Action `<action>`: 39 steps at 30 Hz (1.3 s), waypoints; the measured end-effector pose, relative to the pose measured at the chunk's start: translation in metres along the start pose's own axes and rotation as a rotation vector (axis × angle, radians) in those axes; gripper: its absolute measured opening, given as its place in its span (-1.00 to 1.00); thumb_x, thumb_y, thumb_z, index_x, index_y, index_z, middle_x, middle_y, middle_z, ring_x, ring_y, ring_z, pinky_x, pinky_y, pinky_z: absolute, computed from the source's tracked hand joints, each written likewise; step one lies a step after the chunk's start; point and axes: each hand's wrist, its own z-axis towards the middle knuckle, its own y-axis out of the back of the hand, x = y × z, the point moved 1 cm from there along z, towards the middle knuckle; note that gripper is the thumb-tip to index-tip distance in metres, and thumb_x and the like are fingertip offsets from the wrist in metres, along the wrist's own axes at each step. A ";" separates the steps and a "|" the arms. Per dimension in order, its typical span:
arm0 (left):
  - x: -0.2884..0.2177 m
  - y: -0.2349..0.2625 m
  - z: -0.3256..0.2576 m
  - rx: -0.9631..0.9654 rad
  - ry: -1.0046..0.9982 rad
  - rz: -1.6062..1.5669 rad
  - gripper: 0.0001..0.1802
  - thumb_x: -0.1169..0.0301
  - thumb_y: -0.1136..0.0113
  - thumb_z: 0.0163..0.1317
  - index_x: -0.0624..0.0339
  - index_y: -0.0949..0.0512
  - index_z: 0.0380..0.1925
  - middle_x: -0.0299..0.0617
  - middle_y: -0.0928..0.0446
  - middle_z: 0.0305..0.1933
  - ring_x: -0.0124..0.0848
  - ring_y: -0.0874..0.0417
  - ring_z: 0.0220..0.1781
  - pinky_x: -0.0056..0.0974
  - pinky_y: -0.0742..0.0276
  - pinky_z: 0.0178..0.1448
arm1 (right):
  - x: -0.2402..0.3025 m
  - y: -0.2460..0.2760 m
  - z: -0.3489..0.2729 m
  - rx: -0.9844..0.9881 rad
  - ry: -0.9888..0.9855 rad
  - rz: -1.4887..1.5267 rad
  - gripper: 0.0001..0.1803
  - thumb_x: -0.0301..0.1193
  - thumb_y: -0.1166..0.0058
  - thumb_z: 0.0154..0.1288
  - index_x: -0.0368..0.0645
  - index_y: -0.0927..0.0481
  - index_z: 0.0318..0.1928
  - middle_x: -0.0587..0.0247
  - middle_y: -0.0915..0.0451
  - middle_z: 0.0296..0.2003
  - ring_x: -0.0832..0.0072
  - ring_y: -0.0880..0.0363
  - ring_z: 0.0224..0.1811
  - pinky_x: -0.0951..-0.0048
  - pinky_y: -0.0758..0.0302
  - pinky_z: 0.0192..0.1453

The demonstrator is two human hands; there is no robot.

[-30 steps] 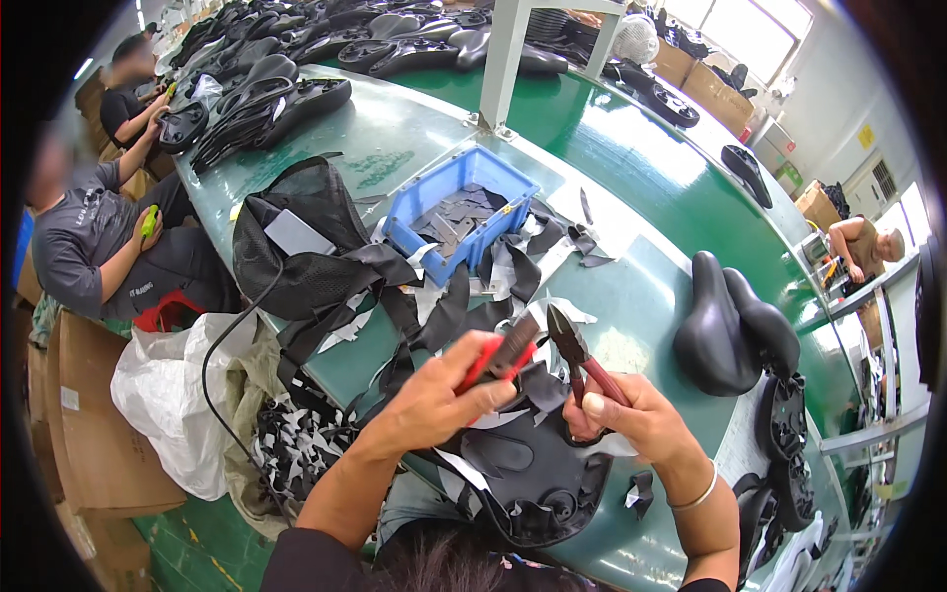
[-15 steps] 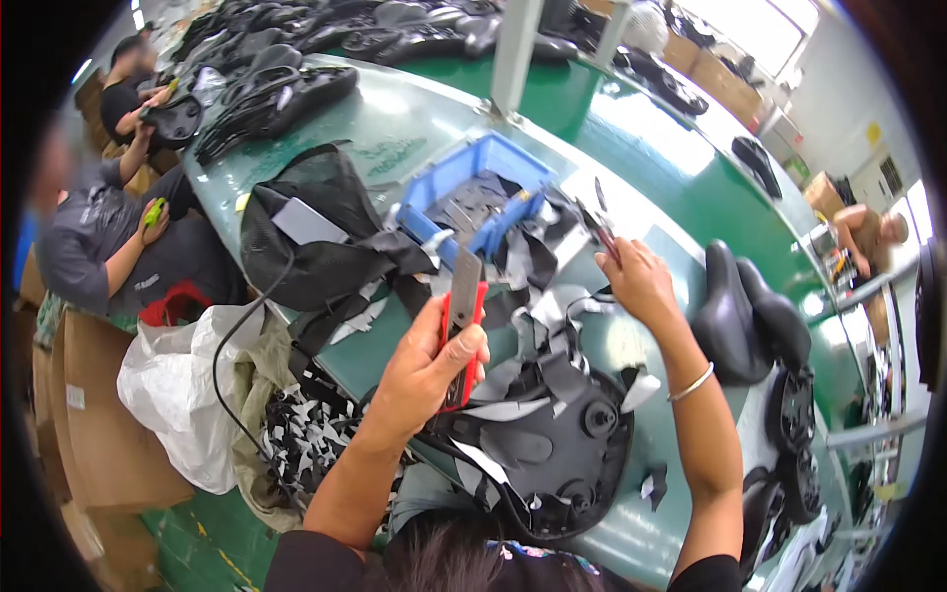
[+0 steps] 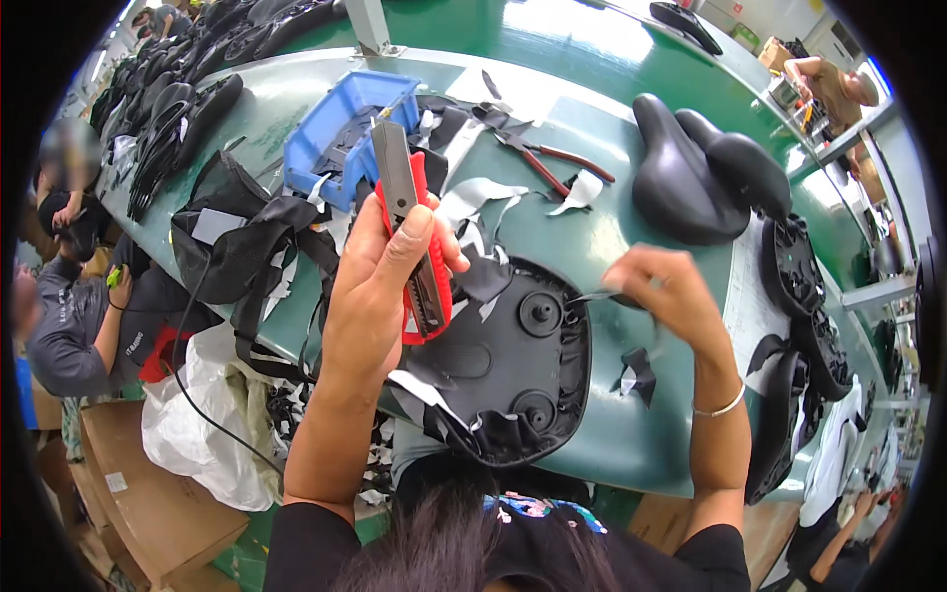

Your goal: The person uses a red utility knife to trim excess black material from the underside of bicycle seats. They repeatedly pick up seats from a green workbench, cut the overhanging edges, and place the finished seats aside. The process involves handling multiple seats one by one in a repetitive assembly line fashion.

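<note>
A red utility knife [image 3: 436, 281] with its broad metal end pointing up and away is wrapped in my left hand [image 3: 360, 281], thumb along its side. Below it, a black bicycle saddle [image 3: 513, 370] lies underside up near me, its black cover gathered around the rim and loose flaps at its left. My right hand [image 3: 666, 291], slightly blurred, is closed just right of the saddle's far edge. Its fingers pinch a thin grey-black strip of cover material [image 3: 595, 294] that reaches to that edge. Red-handled pliers [image 3: 546, 163] lie on the table beyond, touched by neither hand.
A blue bin [image 3: 306, 163] of dark scraps stands beyond my left hand. Finished black saddles [image 3: 686, 187] sit at the far right, with more saddles [image 3: 804, 350] nearer. Offcuts [image 3: 636, 375] are scattered about. A white sack [image 3: 207, 414] and a seated co-worker [image 3: 74, 326] are at the left.
My right hand has let go of the pliers, which now lie on the table, and has come nearer to the saddle's edge. My left hand still holds the knife. The view has shifted.
</note>
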 end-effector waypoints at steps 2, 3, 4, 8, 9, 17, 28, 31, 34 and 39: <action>0.000 -0.007 -0.002 0.039 0.005 0.047 -0.67 0.23 0.04 0.44 0.27 -0.33 0.01 -0.22 -0.47 -0.37 -0.51 -0.51 -0.31 -0.44 -0.40 -0.23 | -0.001 0.016 -0.005 -0.155 -0.002 0.018 -0.89 -0.47 -0.14 0.24 -0.26 -0.59 -0.27 0.39 -0.44 -0.58 0.67 -0.30 -0.51 0.56 -0.31 -0.38; -0.001 -0.012 -0.003 0.051 0.029 0.044 -0.68 0.25 0.05 0.44 0.27 -0.34 -0.01 -0.19 -0.47 -0.37 -0.49 -0.51 -0.30 -0.41 -0.42 -0.18 | 0.003 0.021 -0.005 -0.156 -0.096 0.119 -0.87 -0.47 -0.13 0.25 -0.25 -0.58 -0.22 0.40 -0.46 -0.57 0.67 -0.29 -0.51 0.56 -0.31 -0.38; -0.002 -0.021 -0.003 0.070 0.053 0.033 -0.70 0.26 0.06 0.44 0.27 -0.34 -0.02 -0.16 -0.47 -0.37 -0.46 -0.51 -0.30 -0.38 -0.44 -0.13 | 0.008 0.018 -0.005 -0.189 -0.075 0.041 -0.81 -0.43 -0.14 0.25 -0.25 -0.56 -0.16 0.40 -0.48 -0.52 0.68 -0.37 -0.48 0.59 -0.34 -0.33; 0.000 -0.060 -0.002 0.156 -0.008 0.149 -0.52 0.19 0.21 0.48 0.30 -0.22 0.22 -0.08 -0.47 -0.01 -0.42 -0.49 0.03 -0.31 -0.41 0.10 | 0.048 -0.013 -0.014 -0.153 0.165 0.353 -0.64 -0.35 -0.16 0.26 -0.24 -0.45 0.00 0.29 -0.53 -0.31 0.61 -0.51 -0.28 0.54 -0.40 -0.15; 0.010 -0.066 0.000 0.360 -0.079 0.200 -0.43 0.12 0.29 0.49 0.29 -0.11 0.32 -0.08 -0.35 0.20 -0.38 -0.38 0.22 -0.25 -0.32 0.25 | 0.054 -0.024 -0.019 -0.063 0.244 0.557 -0.57 -0.33 -0.15 0.27 -0.23 -0.40 0.07 0.24 -0.54 -0.23 0.58 -0.53 -0.20 0.51 -0.42 -0.08; 0.050 -0.079 0.011 0.629 -0.464 1.456 -0.33 -0.01 -0.37 -0.06 0.12 -0.48 0.01 -0.04 -0.37 0.03 -0.15 -0.32 0.10 -0.10 -0.23 0.06 | 0.023 -0.003 -0.080 -0.443 -0.161 0.830 -0.52 -0.24 0.23 0.48 -0.27 -0.19 0.26 0.21 -0.47 -0.31 0.55 -0.51 -0.33 0.52 -0.49 -0.22; 0.051 -0.072 0.021 0.573 -0.297 1.063 -0.70 0.21 -0.25 0.16 0.20 -0.56 -0.24 -0.22 -0.45 -0.30 -0.32 -0.43 -0.11 -0.20 -0.28 0.01 | 0.012 -0.047 -0.134 -0.326 -0.402 0.723 -0.36 -0.41 0.13 0.42 -0.22 0.03 0.41 0.19 -0.45 -0.21 0.58 -0.44 -0.33 0.50 -0.52 -0.31; 0.060 -0.073 0.016 0.553 -0.403 1.256 -0.62 0.16 -0.37 0.03 0.16 -0.60 -0.23 -0.21 -0.42 -0.21 -0.26 -0.38 -0.03 -0.17 -0.26 0.07 | 0.010 -0.048 -0.132 -0.360 -0.378 0.685 -0.38 -0.43 0.13 0.41 -0.22 -0.01 0.41 0.19 -0.45 -0.19 0.59 -0.44 -0.33 0.52 -0.52 -0.32; 0.065 -0.067 0.024 0.574 -0.391 1.229 -0.76 0.28 -0.30 0.08 0.16 -0.63 -0.30 -0.18 -0.46 -0.24 -0.23 -0.41 -0.07 -0.18 -0.29 0.07 | 0.010 -0.049 -0.131 -0.373 -0.358 0.647 -0.38 -0.44 0.13 0.41 -0.22 -0.03 0.41 0.17 -0.47 -0.17 0.59 -0.44 -0.34 0.53 -0.51 -0.32; 0.057 -0.060 0.029 0.485 -0.145 0.975 -0.78 0.34 -0.12 0.25 0.32 -0.56 -0.35 -0.18 -0.50 -0.33 -0.37 -0.45 -0.22 -0.32 -0.35 -0.06 | 0.012 -0.050 -0.136 -0.285 -0.376 0.509 -0.35 -0.48 0.10 0.36 -0.23 -0.03 0.41 0.05 -0.51 -0.03 0.57 -0.47 -0.33 0.52 -0.50 -0.31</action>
